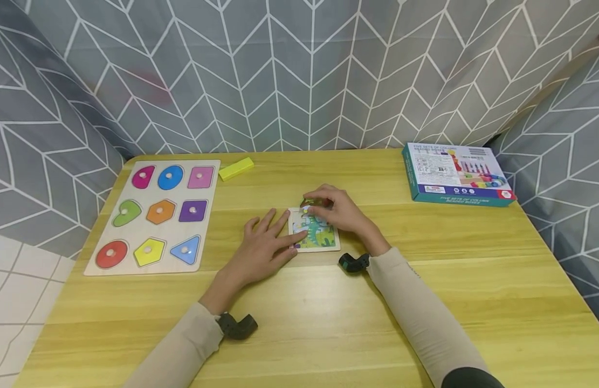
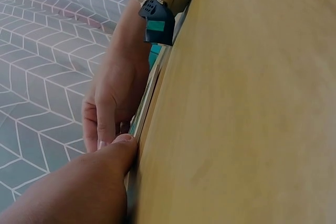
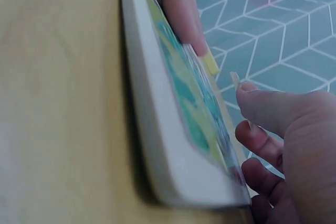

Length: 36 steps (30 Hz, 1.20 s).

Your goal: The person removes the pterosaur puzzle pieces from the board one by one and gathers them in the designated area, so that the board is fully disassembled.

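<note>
A small jigsaw puzzle (image 1: 323, 242) with a green and teal dinosaur picture lies in a pale wooden tray in the head view. My left hand (image 1: 265, 250) rests beside it with fingers spread, one fingertip on the picture and the thumb at the tray's left edge. Over the tray's top edge, my right hand (image 1: 340, 210) pinches a small puzzle piece (image 3: 235, 80) between thumb and fingers. The right wrist view shows that thin piece raised above the tray (image 3: 173, 150). Fingers hide most of the piece's face.
A wooden shape board (image 1: 206, 215) with several coloured knobbed shapes lies at the left. Beside its top corner is a yellow block (image 1: 236, 168). A teal and white toy box (image 1: 459, 175) stands at the back right. A patterned grey curtain (image 1: 289, 75) hangs behind the table.
</note>
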Available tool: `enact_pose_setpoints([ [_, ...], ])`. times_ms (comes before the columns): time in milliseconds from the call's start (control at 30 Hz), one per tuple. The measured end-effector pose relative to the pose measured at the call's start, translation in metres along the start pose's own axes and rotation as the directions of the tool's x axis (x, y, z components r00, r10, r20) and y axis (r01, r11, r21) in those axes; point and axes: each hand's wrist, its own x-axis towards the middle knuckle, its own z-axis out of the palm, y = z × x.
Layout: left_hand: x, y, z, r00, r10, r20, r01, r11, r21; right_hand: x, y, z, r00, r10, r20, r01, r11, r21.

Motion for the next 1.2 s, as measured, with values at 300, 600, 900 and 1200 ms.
enact_pose_setpoints([
  [300,-0.003,-0.004,-0.002,1.000,-0.003,-0.010,0.003,1.000,0.001,0.001,0.009,-0.007,0.998,0.044,-0.054,-0.049,0.995,-0.082],
  [600,-0.005,-0.009,-0.003,0.999,0.022,-0.033,-0.023,1.000,-0.016,0.008,0.015,-0.010,0.995,0.023,-0.099,-0.040,0.984,-0.171],
  [900,-0.007,-0.010,-0.002,0.998,0.037,-0.046,-0.038,0.999,-0.017,0.018,0.023,-0.013,0.994,0.048,-0.102,-0.071,0.968,-0.239],
  [1200,-0.007,-0.011,-0.001,0.998,0.041,-0.055,-0.043,0.999,-0.020,0.021,0.027,-0.021,0.983,0.101,-0.154,-0.141,0.952,-0.273],
])
